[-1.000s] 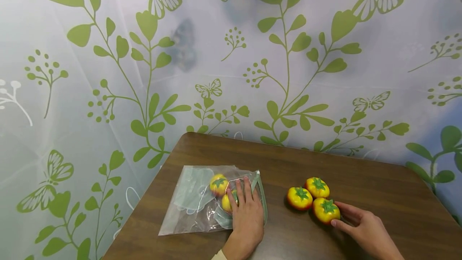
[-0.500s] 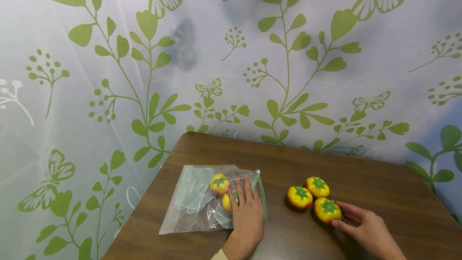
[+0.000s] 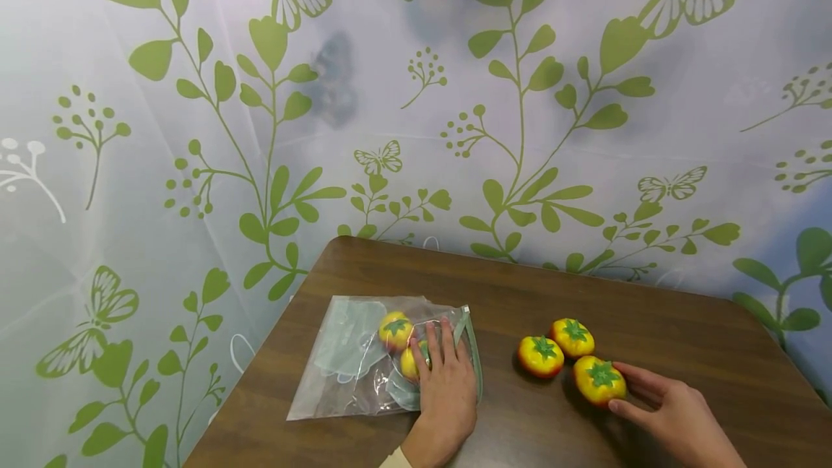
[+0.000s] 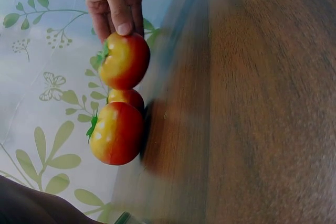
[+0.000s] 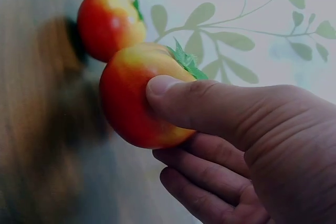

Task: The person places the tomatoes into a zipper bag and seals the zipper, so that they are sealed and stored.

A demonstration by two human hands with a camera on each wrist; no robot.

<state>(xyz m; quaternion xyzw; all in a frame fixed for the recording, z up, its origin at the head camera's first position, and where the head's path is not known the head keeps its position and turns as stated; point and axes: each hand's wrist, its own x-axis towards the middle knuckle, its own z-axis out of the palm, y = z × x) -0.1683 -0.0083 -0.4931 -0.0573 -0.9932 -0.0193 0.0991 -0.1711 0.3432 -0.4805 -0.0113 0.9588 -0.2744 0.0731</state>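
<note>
My right hand (image 3: 679,417) pinches a yellow-and-red persimmon (image 3: 599,381) with a green leafy top between thumb and fingers. The right wrist view shows the thumb pressed on the side of this persimmon (image 5: 149,95). Whether it touches the table, I cannot tell. Two similar persimmons, one nearer (image 3: 541,357) and one farther back (image 3: 572,338), sit together to its left. My left hand (image 3: 447,388) lies with straight fingers on a clear zip bag (image 3: 312,396). Inside the bag are two more persimmons, one fully visible (image 3: 395,331) and one partly under the fingers (image 3: 409,365).
Pale blue-green flat pieces, perhaps face masks (image 3: 351,338), are also in the bag. The bag's slider edge (image 3: 477,360) faces right, toward the loose persimmons. A brown wood-grain table (image 3: 500,287) carries everything, with a leaf-patterned curtain (image 3: 403,92) behind and to the left.
My right hand has drawn its persimmon a little to the right, away from the other two, and a gap has opened. The left hand and the bag stay in place.
</note>
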